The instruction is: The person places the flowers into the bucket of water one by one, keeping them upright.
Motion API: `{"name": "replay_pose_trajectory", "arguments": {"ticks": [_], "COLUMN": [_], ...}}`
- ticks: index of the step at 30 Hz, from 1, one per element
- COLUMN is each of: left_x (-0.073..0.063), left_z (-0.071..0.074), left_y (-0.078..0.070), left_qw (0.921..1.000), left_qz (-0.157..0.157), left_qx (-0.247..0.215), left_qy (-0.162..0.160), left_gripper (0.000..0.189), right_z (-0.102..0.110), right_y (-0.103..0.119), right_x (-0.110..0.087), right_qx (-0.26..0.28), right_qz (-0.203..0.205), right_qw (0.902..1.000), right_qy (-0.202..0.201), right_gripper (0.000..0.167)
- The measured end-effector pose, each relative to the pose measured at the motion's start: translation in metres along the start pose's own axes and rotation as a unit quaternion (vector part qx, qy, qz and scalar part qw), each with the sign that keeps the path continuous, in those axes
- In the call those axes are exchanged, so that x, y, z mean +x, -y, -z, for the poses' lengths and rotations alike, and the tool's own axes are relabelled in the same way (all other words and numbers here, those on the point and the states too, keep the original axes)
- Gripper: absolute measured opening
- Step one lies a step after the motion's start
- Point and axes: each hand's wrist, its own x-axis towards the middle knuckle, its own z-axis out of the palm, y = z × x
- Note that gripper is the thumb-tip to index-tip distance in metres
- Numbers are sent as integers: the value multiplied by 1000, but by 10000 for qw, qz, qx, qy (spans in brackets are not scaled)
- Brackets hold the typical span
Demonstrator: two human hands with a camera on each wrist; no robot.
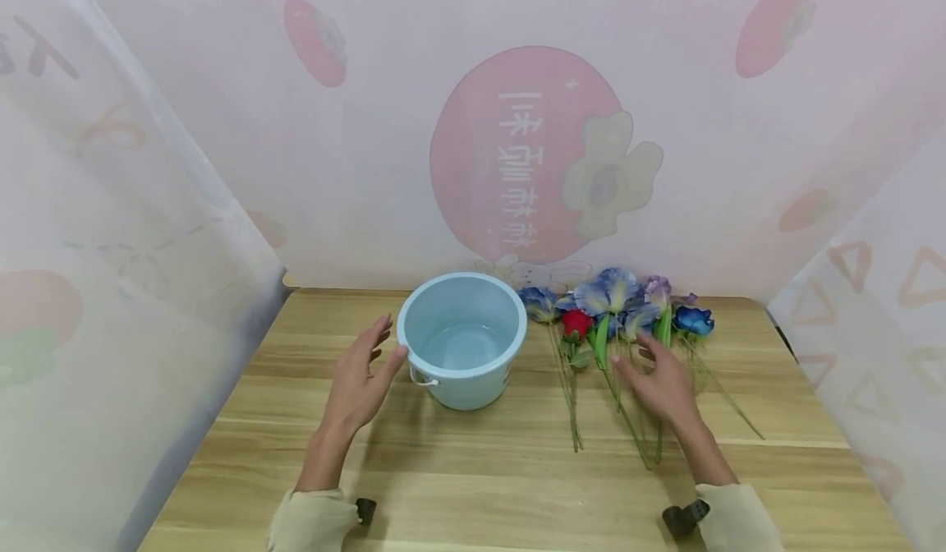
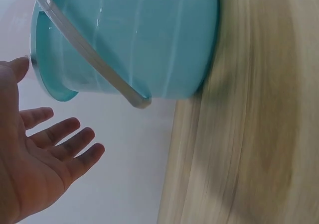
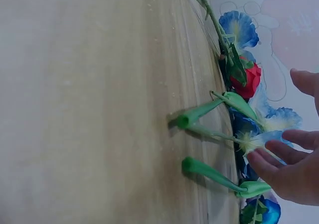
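Head: a round light-blue plastic bucket (image 1: 470, 392) stands beside blue, red and purple artificial flowers (image 1: 608, 291) on the wood-grain table (image 1: 473, 490); likely a reach. Left wrist: left hand (image 2: 42, 164) empty, fingers loose. Right wrist: right hand (image 3: 294, 169) likewise; grasping a flower would need closing fingers.

left wrist: bucket (image 2: 164, 40) cut at top | right wrist: right grip (image 3: 297, 173) cropped

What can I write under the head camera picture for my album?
Left fingers beside the bucket, right fingers by the flowers, over a wooden table.
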Motion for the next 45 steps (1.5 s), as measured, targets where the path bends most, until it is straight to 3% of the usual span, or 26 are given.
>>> {"name": "replay_pose_trajectory", "arguments": {"ticks": [8,13,21,26,30,40,45], "left_x": [6,8,11,10,10,10,9], "left_z": [-4,-6,-9,-12,-14,-14,-15], "left_y": [0,0,0,2,2,2,2], "left_qw": [9947,9889,9706,9670,9668,9651,9633], "left_qz": [235,418,524,562,513,501,525], "left_qx": [-997,-1422,-2347,-2485,-2503,-2572,-2633], "left_qy": [9,-22,-75,-47,6,29,44], "left_gripper": [64,62,52,51,52,53,53], "right_z": [1,1,0,-3,-4,4,12], "right_y": [-4,-12,-9,-10,-13,-5,8], "right_x": [16,31,44,50,52,48,42], "right_qx": [756,884,1189,1958,2267,2573,2820], "right_qz": [-361,-438,-537,-800,-974,-1013,-1055], "right_qw": [9964,9950,9906,9752,9662,9570,9508], "right_qy": [112,156,416,660,748,871,725], "right_gripper": [71,64,57,56,55,60,61]}}
